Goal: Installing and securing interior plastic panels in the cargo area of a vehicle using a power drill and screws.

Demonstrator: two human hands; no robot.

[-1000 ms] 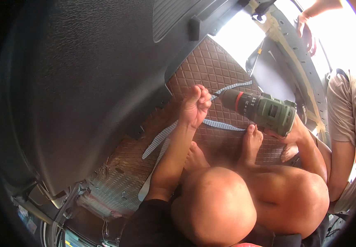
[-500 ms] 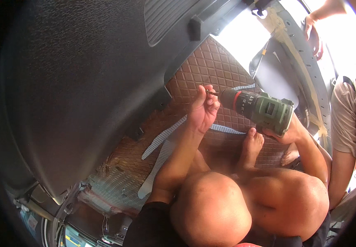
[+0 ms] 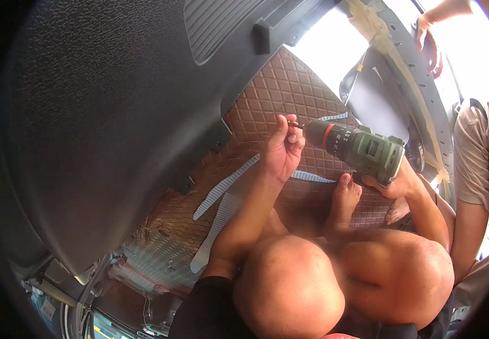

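Observation:
A green cordless drill [image 3: 371,151] with a red ring and a dark chuck lies level in front of me, pointing left. My right hand [image 3: 398,183] is wrapped round its handle, which is mostly hidden behind the body. From the chuck sticks a thin, dark bit [image 3: 299,125]. The thumb and fingers of my left hand [image 3: 283,151] pinch its end, palm turned up. Whether a small screw sits on the tip I cannot tell. Below both hands is a brown quilted floor mat [image 3: 267,93].
Pale ribbed strips [image 3: 225,188] lie on the mat. A large dark plastic panel [image 3: 103,118] fills the left side. At the right, beside a metal door frame [image 3: 405,56], is another person in a beige garment [image 3: 473,158]; a hand [image 3: 431,48] hangs at upper right. My knees are below.
My left fingers have shifted slightly on the bit. The drill and my right hand stay almost where they were; the whole view has tilted a little.

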